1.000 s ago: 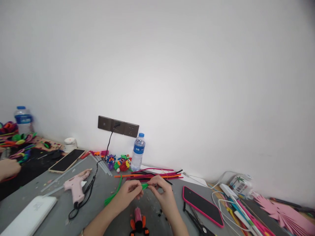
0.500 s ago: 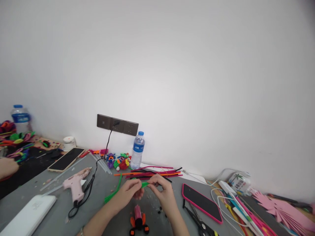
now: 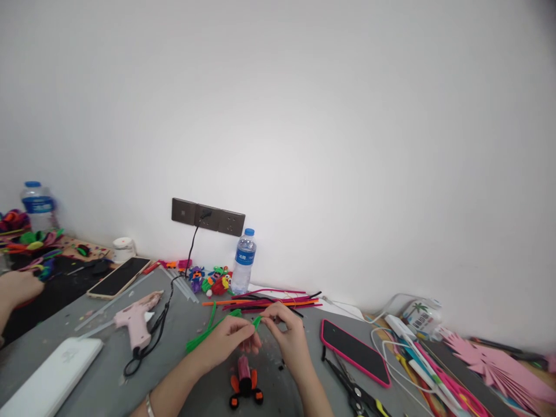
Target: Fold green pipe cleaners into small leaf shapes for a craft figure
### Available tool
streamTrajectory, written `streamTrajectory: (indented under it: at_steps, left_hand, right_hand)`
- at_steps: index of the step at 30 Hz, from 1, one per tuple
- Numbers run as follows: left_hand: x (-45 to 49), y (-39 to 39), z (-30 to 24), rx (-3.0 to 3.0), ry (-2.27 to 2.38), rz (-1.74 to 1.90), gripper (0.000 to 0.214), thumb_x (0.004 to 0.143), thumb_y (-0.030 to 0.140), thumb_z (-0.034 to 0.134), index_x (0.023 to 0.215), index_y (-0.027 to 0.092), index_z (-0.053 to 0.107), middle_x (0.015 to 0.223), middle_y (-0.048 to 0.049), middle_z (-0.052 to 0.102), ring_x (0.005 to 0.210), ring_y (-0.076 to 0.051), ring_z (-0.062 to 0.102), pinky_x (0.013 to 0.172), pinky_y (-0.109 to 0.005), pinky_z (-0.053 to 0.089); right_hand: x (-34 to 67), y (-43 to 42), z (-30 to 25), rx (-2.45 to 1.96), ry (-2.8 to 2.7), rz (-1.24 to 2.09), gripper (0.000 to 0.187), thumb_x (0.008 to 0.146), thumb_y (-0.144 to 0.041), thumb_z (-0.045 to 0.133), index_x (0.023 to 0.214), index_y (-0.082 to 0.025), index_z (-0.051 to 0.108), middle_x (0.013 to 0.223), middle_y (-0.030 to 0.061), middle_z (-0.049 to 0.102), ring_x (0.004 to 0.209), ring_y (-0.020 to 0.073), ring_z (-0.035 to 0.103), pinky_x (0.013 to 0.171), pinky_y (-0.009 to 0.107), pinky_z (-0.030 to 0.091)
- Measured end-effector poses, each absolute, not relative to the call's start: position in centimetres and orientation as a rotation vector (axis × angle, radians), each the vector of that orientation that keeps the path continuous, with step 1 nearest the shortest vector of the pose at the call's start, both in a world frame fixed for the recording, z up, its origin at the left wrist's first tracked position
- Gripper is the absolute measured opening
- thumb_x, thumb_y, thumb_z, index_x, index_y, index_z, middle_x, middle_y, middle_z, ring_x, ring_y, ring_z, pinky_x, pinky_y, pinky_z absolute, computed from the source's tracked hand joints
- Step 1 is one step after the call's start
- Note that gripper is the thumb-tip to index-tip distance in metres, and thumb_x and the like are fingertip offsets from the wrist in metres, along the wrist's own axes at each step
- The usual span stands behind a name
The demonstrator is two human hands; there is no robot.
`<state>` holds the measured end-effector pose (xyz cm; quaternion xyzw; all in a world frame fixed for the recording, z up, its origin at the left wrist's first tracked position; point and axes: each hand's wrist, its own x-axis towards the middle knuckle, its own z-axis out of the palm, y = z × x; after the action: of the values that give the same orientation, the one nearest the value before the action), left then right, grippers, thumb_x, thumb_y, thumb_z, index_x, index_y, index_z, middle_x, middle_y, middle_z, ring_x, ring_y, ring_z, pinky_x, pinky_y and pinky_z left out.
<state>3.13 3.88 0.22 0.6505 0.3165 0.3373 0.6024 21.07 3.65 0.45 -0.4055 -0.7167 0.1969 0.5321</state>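
Both my hands meet low in the middle over the grey table (image 3: 182, 341). My left hand (image 3: 228, 341) is closed on a green pipe cleaner (image 3: 208, 331) that trails down and to the left. My right hand (image 3: 289, 336) pinches the same green pipe cleaner at its right end, fingers pressed together. Just below my hands lies a small pink, orange and black pipe-cleaner figure (image 3: 244, 382).
A pink glue gun (image 3: 136, 319) with black cord lies left. Loose pipe cleaners (image 3: 264, 301), a water bottle (image 3: 243, 262) and small craft figures (image 3: 212, 281) sit behind. A pink-cased phone (image 3: 354, 352), pliers (image 3: 354, 391) and cables lie right. Another person's hand (image 3: 15, 289) is at far left.
The green pipe cleaner's left part has swung up and bent between my hands. The view has shifted slightly; the other person's hand at the far left moved a little.
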Motion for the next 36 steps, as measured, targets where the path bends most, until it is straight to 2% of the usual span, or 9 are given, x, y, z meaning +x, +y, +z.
streamTrajectory:
  at_steps: [13, 19, 24, 28, 31, 36]
  left_hand:
    - [3.3, 4.1, -0.1, 1.537, 0.756, 0.871, 0.048, 0.086, 0.055, 0.051, 0.078, 0.014, 0.075, 0.071, -0.0063, 0.071, 0.06, -0.015, 0.055, 0.06, -0.025, 0.042]
    - [3.1, 4.5, 0.0, 1.402, 0.749, 0.943, 0.044, 0.082, 0.057, 0.057, 0.096, 0.016, 0.064, 0.078, -0.0033, 0.068, 0.064, -0.015, 0.057, 0.058, -0.023, 0.042]
    - [3.0, 4.4, 0.3, 1.364, 0.814, 0.997, 0.047, 0.078, 0.061, 0.058, 0.089, 0.016, 0.062, 0.073, -0.0026, 0.066, 0.063, -0.015, 0.056, 0.057, -0.023, 0.04]
    - [3.0, 4.5, 0.3, 1.368, 0.855, 1.009, 0.049, 0.076, 0.062, 0.06, 0.093, 0.016, 0.063, 0.073, -0.0025, 0.065, 0.063, -0.015, 0.056, 0.057, -0.024, 0.041]
    - [2.9, 4.6, 0.1, 1.432, 0.851, 0.979, 0.045, 0.077, 0.057, 0.062, 0.095, 0.016, 0.064, 0.073, -0.0018, 0.064, 0.065, -0.015, 0.055, 0.06, -0.024, 0.041]
    - [3.0, 4.7, -0.4, 1.602, 0.88, 0.971, 0.029, 0.075, 0.044, 0.067, 0.081, 0.015, 0.064, 0.072, -0.0005, 0.061, 0.065, -0.015, 0.052, 0.059, -0.023, 0.037]
  right_hand:
    - [20.6, 3.5, 0.2, -0.957, -1.642, 0.452, 0.009, 0.082, -0.019, 0.062, 0.074, -0.019, 0.067, 0.071, 0.0038, 0.065, 0.066, 0.0177, 0.058, 0.057, 0.026, 0.042]
    - [20.9, 3.6, 0.3, -0.95, -1.667, 0.51, 0.008, 0.083, -0.018, 0.061, 0.077, -0.02, 0.066, 0.074, 0.0042, 0.064, 0.068, 0.0183, 0.058, 0.057, 0.026, 0.042]
    - [20.9, 3.9, -0.1, -0.955, -1.688, 0.496, 0.007, 0.082, -0.017, 0.062, 0.075, -0.019, 0.064, 0.072, 0.003, 0.062, 0.066, 0.0172, 0.055, 0.057, 0.025, 0.04]
    - [20.9, 4.0, -0.4, -0.965, -1.697, 0.513, 0.007, 0.081, -0.016, 0.062, 0.074, -0.019, 0.062, 0.072, 0.002, 0.061, 0.065, 0.0162, 0.053, 0.057, 0.025, 0.039]
    - [20.8, 4.0, -0.5, -0.938, -1.719, 0.532, 0.008, 0.08, -0.013, 0.061, 0.075, -0.019, 0.062, 0.073, 0.0019, 0.061, 0.066, 0.0162, 0.054, 0.057, 0.024, 0.039]
    - [20.4, 3.9, -0.4, -0.919, -1.757, 0.542, 0.009, 0.08, -0.013, 0.062, 0.076, -0.02, 0.064, 0.072, 0.0018, 0.061, 0.066, 0.0161, 0.054, 0.057, 0.024, 0.038]
